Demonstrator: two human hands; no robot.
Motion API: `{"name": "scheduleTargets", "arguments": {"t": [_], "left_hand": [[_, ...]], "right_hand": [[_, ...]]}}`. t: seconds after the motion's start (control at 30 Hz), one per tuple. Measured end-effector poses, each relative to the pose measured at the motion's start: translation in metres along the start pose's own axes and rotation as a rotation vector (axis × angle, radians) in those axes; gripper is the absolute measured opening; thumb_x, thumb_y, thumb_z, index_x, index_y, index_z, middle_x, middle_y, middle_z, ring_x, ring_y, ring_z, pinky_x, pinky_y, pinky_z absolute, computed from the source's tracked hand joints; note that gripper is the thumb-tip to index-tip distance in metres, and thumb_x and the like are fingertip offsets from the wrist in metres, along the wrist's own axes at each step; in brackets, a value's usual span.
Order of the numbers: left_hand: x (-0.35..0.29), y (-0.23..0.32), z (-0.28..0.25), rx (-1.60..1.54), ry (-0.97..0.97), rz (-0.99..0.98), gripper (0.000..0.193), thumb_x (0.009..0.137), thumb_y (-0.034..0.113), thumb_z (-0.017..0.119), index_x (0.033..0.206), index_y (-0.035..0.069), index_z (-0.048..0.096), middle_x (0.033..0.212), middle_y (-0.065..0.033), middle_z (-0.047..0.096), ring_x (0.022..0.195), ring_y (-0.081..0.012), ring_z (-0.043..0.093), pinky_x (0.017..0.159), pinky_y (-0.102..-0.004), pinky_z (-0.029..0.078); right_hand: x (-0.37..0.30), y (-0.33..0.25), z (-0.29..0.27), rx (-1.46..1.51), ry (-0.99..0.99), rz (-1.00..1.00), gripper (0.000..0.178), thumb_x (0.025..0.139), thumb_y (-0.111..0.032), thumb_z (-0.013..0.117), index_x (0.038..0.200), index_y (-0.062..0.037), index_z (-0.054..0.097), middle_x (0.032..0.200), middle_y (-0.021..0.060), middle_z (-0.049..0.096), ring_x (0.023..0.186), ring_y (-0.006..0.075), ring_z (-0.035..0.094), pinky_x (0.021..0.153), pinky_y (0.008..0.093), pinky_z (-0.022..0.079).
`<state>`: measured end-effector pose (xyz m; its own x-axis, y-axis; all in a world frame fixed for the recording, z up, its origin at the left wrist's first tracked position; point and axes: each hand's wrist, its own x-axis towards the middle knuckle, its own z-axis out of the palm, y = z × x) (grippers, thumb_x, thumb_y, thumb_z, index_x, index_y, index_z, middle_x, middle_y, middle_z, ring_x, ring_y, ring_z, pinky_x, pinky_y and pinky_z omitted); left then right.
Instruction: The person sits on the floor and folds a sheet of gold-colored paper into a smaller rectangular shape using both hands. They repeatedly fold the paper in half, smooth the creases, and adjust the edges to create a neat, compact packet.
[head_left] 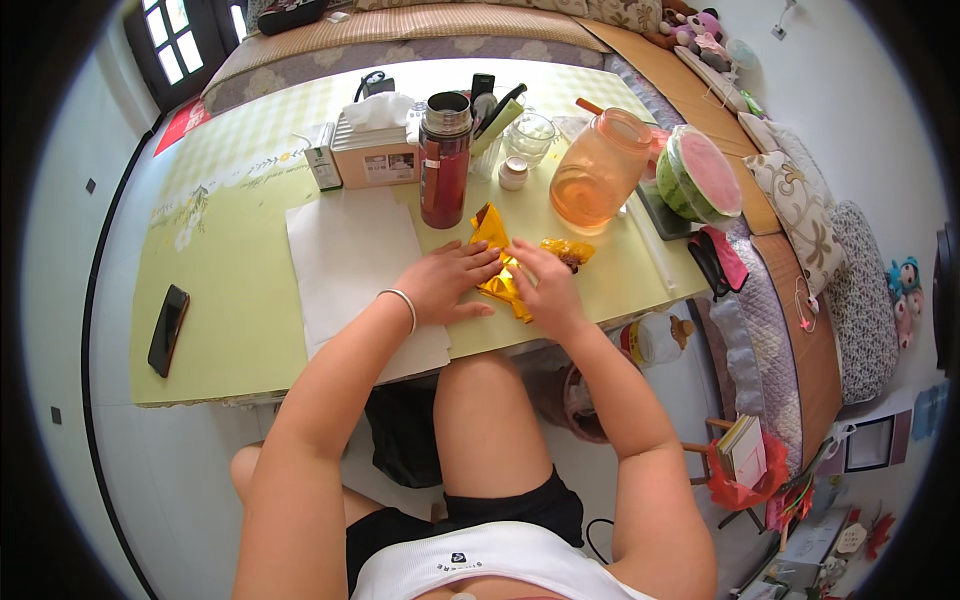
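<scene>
A shiny gold foil wrapper [488, 228] lies creased on the table in front of me, its middle covered by my fingers. My left hand [442, 285] rests flat, fingers stretched over the wrapper's left side and thumb apart, partly over white paper [345, 250]. From the other side my right hand [548, 290] holds the foil with bent fingers, thumb and fingertips close together. Just beyond the right hand is a small crinkled yellow-gold packet [570, 250] with something dark in it. Behind the foil stands an open dark red thermos flask [444, 165].
A tissue box [375, 160], a small white-lidded jar [513, 174], a glass cup [531, 138] and a large jug of orange liquid [590, 185] stand at the back. To the right sits a wrapped watermelon half [690, 180]. A phone [168, 330] lies far left.
</scene>
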<state>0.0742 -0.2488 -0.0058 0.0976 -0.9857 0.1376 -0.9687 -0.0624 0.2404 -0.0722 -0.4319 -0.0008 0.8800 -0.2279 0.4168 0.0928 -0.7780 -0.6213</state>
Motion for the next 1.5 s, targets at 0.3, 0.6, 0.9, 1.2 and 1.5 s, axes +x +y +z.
{"name": "scheduleTargets", "arguments": {"t": [0.3,0.6,0.9,1.2,1.5], "left_hand": [[-0.003,-0.003,0.0,-0.005,0.021,0.009,0.078,0.095,0.054,0.061,0.157,0.011,0.041,0.162,-0.0089,0.042,0.152,-0.0309,0.033,0.125,-0.0467,0.026],[-0.001,-0.005,0.004,-0.02,0.032,0.032,0.078,0.095,0.054,0.06,0.158,0.012,0.04,0.163,-0.0084,0.04,0.152,-0.0296,0.033,0.125,-0.0461,0.025],[-0.004,-0.004,0.003,-0.042,0.042,0.016,0.077,0.094,0.056,0.06,0.154,0.011,0.045,0.162,-0.0109,0.041,0.152,-0.0315,0.033,0.125,-0.0479,0.024],[0.001,-0.005,0.002,-0.154,0.087,0.034,0.07,0.084,0.048,0.074,0.138,0.007,0.059,0.148,-0.0155,0.054,0.143,-0.0363,0.043,0.122,-0.052,0.029],[0.003,-0.001,0.001,-0.149,0.095,0.019,0.075,0.08,0.044,0.078,0.14,0.006,0.057,0.147,-0.0151,0.055,0.14,-0.0397,0.045,0.121,-0.0509,0.032]], "right_hand": [[0.156,0.03,-0.005,-0.405,0.132,0.26,0.058,0.09,-0.007,0.06,0.144,0.0082,0.044,0.108,0.0297,0.067,0.095,0.0381,0.072,0.081,0.0447,0.058],[0.195,0.026,0.011,-0.315,0.204,0.548,0.091,0.089,-0.012,0.062,0.158,0.011,0.007,0.158,0.0426,0.023,0.132,0.0475,0.054,0.108,0.0422,0.049],[0.069,0.016,0.021,-0.015,-0.052,-0.17,0.05,0.099,-0.015,0.06,0.145,0.0013,0.05,0.143,0.0274,0.055,0.137,0.0396,0.051,0.115,0.0439,0.04],[0.031,0.013,0.035,-0.226,-0.499,-0.019,0.092,0.1,-0.068,0.039,0.164,-0.0047,0.019,0.172,0.0162,0.014,0.159,0.0293,0.011,0.129,0.0446,0.008],[0.024,0.017,0.042,-0.274,-0.432,-0.027,0.096,0.098,-0.072,0.037,0.164,-0.004,0.018,0.171,0.0192,0.012,0.16,0.0308,0.006,0.129,0.0424,0.007]]}}
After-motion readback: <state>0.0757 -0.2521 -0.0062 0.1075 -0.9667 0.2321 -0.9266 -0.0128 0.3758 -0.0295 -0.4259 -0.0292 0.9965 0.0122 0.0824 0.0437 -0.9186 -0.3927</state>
